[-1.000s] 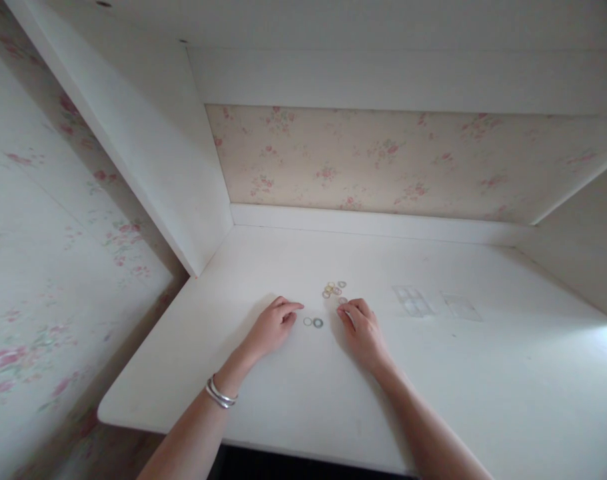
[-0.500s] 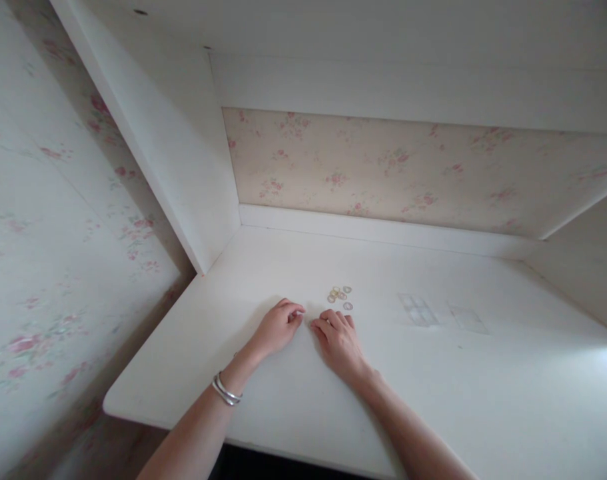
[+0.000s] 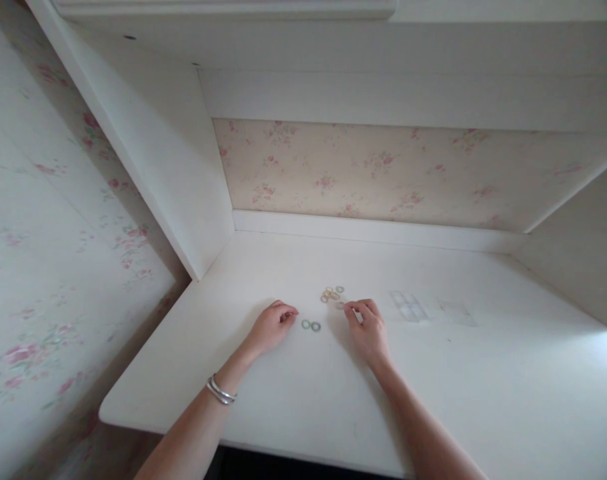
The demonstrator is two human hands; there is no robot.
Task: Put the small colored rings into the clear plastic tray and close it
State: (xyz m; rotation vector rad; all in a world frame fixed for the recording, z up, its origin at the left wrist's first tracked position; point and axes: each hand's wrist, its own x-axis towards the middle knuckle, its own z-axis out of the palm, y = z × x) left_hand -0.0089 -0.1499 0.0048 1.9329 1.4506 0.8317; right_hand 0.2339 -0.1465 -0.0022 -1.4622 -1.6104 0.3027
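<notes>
A small pale pinkish ring [image 3: 340, 305] lies flat on the white desk surface [image 3: 293, 393], at the near edge of a loose cluster of small yellow, green and pink rings [image 3: 332, 293]. The ring sits immediately to the left of the right hand's [image 3: 368, 330] fingertips [image 3: 350, 309], touching or almost touching them; contact cannot be confirmed at this size. Being round and flat, it has no long axis. The right-hand fingers are curled together, thumb near forefinger, not visibly closed on anything. The left hand [image 3: 272, 327] rests palm-down farther left, fingers loosely curled and empty, well apart from that ring. Between both hands lie two small grey-green rings [image 3: 311, 325], side by side. A clear plastic compartment tray [image 3: 410, 307] lies flat to the right.
</notes>
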